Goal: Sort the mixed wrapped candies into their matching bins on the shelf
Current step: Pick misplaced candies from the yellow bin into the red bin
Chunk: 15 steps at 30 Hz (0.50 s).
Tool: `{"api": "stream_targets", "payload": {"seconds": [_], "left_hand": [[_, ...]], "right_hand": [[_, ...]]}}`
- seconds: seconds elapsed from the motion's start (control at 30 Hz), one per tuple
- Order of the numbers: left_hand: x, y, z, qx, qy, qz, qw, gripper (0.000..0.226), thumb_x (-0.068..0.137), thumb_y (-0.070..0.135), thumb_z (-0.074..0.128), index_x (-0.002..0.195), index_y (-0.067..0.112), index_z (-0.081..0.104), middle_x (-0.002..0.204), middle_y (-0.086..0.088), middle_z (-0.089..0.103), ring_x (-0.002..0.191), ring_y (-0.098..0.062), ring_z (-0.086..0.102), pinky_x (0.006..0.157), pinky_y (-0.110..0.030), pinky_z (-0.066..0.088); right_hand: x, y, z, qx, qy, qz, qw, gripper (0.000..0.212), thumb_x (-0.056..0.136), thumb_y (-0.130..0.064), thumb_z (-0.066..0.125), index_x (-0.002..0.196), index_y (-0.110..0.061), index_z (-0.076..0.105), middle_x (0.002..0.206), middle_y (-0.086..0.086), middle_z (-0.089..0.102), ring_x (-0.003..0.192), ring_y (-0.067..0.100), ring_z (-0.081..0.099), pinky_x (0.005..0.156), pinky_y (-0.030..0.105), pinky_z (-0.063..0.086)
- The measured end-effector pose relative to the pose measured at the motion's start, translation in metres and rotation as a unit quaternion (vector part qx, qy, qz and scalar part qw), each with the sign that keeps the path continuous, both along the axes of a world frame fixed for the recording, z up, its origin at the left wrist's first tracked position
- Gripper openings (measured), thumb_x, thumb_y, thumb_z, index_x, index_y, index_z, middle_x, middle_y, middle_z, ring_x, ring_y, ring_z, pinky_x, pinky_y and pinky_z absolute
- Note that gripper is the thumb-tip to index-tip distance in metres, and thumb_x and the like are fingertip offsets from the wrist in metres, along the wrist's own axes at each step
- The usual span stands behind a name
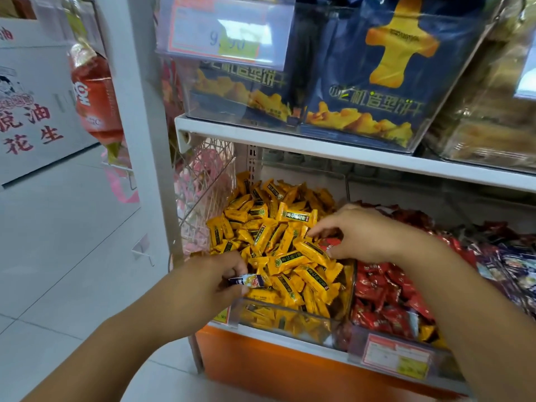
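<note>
A left hand [214, 282] pinches a purple-wrapped candy [246, 281] between thumb and fingertips at the front rim of the yellow candy bin [290, 313]. The right hand [368, 236] nips a red candy [329, 243] lying among the yellow ones. Neither stray has reached the red pile [383, 288] or purple pile [510, 262] alongside, so sorting appears unfinished.

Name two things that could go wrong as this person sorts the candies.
The yellow bin is heaped above its front wall, so the right hand working at the red candy could knock yellow ones over the edge. The left hand pinches the blue candy by fingertips only; it might slip back into the yellow pile.
</note>
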State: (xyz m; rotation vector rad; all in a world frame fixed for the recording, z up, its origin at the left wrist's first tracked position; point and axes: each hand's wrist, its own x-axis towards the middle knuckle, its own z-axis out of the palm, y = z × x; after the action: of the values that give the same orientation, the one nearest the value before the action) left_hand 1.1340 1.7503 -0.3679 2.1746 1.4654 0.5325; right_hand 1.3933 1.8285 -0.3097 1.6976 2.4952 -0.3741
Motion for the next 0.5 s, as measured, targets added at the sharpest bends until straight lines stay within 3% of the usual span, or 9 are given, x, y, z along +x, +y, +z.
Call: {"api": "stream_targets", "payload": {"seconds": [0.1, 0.23, 0.37, 0.43, 0.5], "left_hand": [[-0.001, -0.001, -0.003, -0.001, -0.017, 0.002, 1.000, 0.017, 0.091, 0.033, 0.062, 0.083, 0.035, 0.048, 0.069, 0.030, 0.054, 0.063, -0.003, 0.049, 0.057, -0.019, 0.035], [0.001, -0.001, -0.003, 0.001, -0.026, 0.001, 1.000, 0.015, 0.091, 0.032, 0.062, 0.084, 0.035, 0.049, 0.071, 0.031, 0.055, 0.065, -0.001, 0.051, 0.057, -0.019, 0.036], [0.004, 0.001, -0.003, 0.008, -0.027, 0.004, 1.000, 0.012, 0.090, 0.033, 0.063, 0.086, 0.033, 0.052, 0.083, 0.026, 0.058, 0.071, -0.005, 0.055, 0.059, -0.019, 0.040], [0.005, 0.001, -0.003, 0.009, -0.030, 0.011, 0.999, 0.011, 0.090, 0.033, 0.064, 0.087, 0.033, 0.054, 0.087, 0.026, 0.058, 0.075, -0.004, 0.056, 0.061, -0.019, 0.042], [0.007, 0.000, -0.003, 0.008, -0.033, 0.013, 0.999, 0.010, 0.089, 0.033, 0.064, 0.087, 0.032, 0.055, 0.087, 0.023, 0.059, 0.075, -0.005, 0.056, 0.062, -0.022, 0.043]], "right_hand": [[-0.004, 0.006, -0.004, 0.002, 0.022, 0.015, 1.000, 0.039, 0.084, -0.030, 0.071, 0.114, -0.051, 0.058, 0.097, -0.018, 0.059, 0.106, 0.008, 0.037, 0.091, 0.034, 0.032], [0.004, 0.009, -0.015, -0.014, 0.102, 0.021, 0.994, 0.026, 0.082, -0.030, 0.074, 0.094, -0.048, 0.061, 0.084, -0.017, 0.063, 0.096, 0.001, 0.039, 0.093, 0.034, 0.031], [0.008, -0.003, -0.018, 0.105, 0.194, 0.030, 0.975, 0.027, 0.085, -0.026, 0.071, 0.094, -0.050, 0.061, 0.093, -0.018, 0.057, 0.093, -0.001, 0.049, 0.085, 0.026, 0.040], [0.014, -0.012, -0.014, 0.145, 0.247, -0.005, 0.958, 0.027, 0.089, -0.024, 0.067, 0.097, -0.049, 0.060, 0.099, -0.020, 0.057, 0.088, 0.009, 0.059, 0.077, 0.025, 0.049], [0.026, -0.017, -0.007, 0.163, 0.309, -0.064, 0.935, 0.029, 0.091, -0.022, 0.064, 0.097, -0.050, 0.060, 0.097, -0.016, 0.065, 0.077, 0.024, 0.065, 0.067, 0.033, 0.054]]}}
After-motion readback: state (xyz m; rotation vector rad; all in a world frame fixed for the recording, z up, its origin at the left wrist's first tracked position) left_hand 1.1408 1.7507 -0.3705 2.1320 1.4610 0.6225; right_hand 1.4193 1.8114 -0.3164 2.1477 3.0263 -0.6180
